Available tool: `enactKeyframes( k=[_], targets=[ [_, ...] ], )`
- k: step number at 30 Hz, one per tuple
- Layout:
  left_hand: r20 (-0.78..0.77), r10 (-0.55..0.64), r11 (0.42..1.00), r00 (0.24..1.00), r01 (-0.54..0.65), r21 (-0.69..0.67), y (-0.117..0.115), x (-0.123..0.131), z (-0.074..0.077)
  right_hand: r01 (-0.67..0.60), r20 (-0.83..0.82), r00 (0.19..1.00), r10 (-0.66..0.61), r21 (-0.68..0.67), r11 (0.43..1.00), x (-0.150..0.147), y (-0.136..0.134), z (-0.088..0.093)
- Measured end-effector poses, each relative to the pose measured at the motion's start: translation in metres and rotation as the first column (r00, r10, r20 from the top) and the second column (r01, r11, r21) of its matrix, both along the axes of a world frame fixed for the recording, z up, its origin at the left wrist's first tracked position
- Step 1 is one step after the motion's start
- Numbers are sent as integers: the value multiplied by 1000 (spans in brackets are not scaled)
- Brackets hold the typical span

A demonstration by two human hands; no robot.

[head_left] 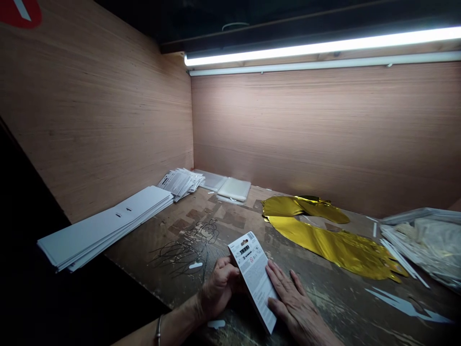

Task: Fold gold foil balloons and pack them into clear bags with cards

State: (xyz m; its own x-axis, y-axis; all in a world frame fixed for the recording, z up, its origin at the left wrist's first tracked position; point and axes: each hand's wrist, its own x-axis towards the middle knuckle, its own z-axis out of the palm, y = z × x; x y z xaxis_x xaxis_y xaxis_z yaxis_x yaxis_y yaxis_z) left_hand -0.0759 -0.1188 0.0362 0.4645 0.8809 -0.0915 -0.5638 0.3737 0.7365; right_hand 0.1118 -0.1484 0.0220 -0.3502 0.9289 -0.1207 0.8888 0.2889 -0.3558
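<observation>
A white printed hang-tab card (254, 278) is held tilted above the worn tabletop, its slot end up and fine print facing me. My left hand (220, 284) is closed on its left edge, with some fingers hidden behind. Along the opposite edge, my right hand (293, 302) grips the card, thumb low and fingers higher up. Thin dark strings (187, 247) lie tangled beyond my left hand. Close by are a small white cut-out piece (196, 265) and a second white cut-out (216, 324).
Long white cards (108, 226) are stacked at left. Behind them are packed printed cards (182, 182) and clear sleeves (234, 188). Gold foil balloons (324, 240) lie at right, near white sticks (405, 264), plastic bags (428, 240) and a white paper cut-out (403, 305). Wooden walls enclose two sides.
</observation>
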Motion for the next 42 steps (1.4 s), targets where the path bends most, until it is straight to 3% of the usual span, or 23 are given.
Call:
enactKeyframes(
  k=[4,10,14,17,21,24,27,29,31,32,34,37,39,42],
  targets=[
    [-177,194,978,965,-204,-39,0,12,-9,-7,65,998,6,11,1000,-3,0,1],
    [-246,303,938,921,-334,-94,6,19,-13,-23,83,996,21,31,999,-5,-1,1],
    [-168,310,923,936,-339,-181,5,19,-14,-14,68,998,9,63,998,-6,-1,-4],
    [-1,243,935,970,-234,-266,1,19,-11,-10,85,996,3,82,997,-7,-1,-7],
    [115,199,954,973,-166,-250,-6,26,-3,15,110,994,-27,108,994,-9,-3,-9],
    [77,233,956,969,-214,-202,-5,33,-5,33,103,994,-45,116,993,-10,-3,-11],
    [-34,365,904,931,-363,-228,5,37,-11,137,-38,990,-132,181,974,-8,-4,-5],
    [-76,437,850,896,-439,-291,14,37,-11,351,-314,910,-270,241,905,-3,-4,5],
    [-79,482,809,872,-478,-343,23,36,-7,573,-598,702,-387,152,805,2,-5,20],
    [-74,490,799,869,-481,-360,26,35,-4,626,-688,588,-425,54,778,4,-5,28],
    [-62,484,796,873,-469,-383,29,35,2,617,-773,417,-478,-145,773,4,-5,40],
    [-33,454,817,890,-431,-383,27,36,5,485,-828,279,-486,-315,815,-5,-3,47],
    [-21,450,818,893,-422,-390,26,37,5,463,-853,201,-481,-350,814,-12,0,44],
    [-24,466,800,885,-433,-415,26,38,5,565,-882,142,-450,-301,768,-16,5,36]
  ],
)
